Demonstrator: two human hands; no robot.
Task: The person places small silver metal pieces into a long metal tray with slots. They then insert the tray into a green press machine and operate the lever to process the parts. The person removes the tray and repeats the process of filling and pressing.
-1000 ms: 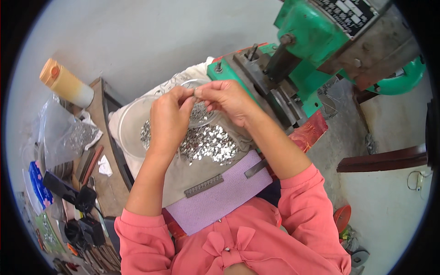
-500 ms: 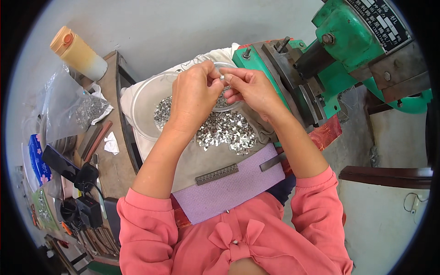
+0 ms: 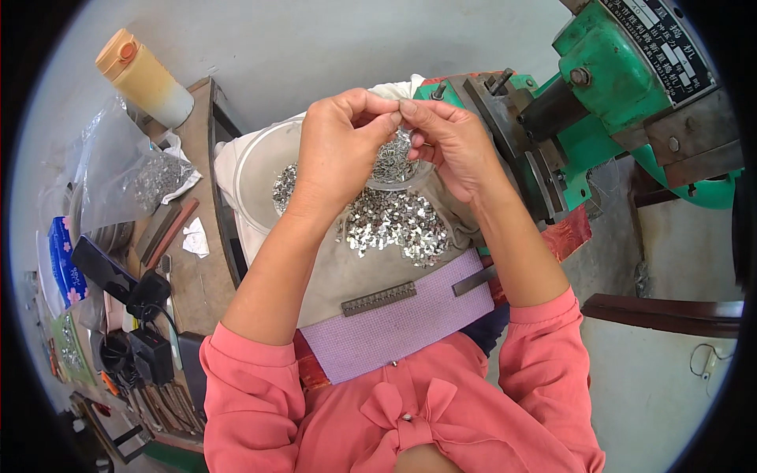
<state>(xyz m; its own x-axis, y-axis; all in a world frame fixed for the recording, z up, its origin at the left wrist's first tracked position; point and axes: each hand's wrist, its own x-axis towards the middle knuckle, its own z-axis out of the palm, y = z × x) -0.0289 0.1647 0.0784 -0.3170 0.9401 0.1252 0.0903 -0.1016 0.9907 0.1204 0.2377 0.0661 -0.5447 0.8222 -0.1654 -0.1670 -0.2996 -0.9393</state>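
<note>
My left hand (image 3: 330, 158) and my right hand (image 3: 461, 154) meet above the bowls, thumbs and fingertips pinched together. Whatever lies between the fingertips is hidden. Below them, a small clear bowl (image 3: 392, 187) holds thin silvery metal pieces (image 3: 392, 164). A larger clear tub (image 3: 239, 177), partly behind my left hand, has shiny small pieces (image 3: 285, 188) in it. Many loose, flat metal bits (image 3: 398, 225) are heaped on the grey cloth (image 3: 315, 272). Nearer to me, a dark slotted metal bar (image 3: 378, 299) rests across the edge of a purple mat (image 3: 402, 331).
A green press (image 3: 611, 75) stands at the right. The mat's right end carries a flat metal strip (image 3: 473, 280). On the left bench (image 3: 201, 276) are a yellow bottle (image 3: 146, 79), a plastic bag of metal bits (image 3: 158, 180), a phone (image 3: 102, 270) and a crumpled tissue (image 3: 195, 238).
Both hands have shifted slightly right and away from me. A small silvery piece showed between the fingertips before; now the fingers cover that spot. The whole view has shifted slightly.
</note>
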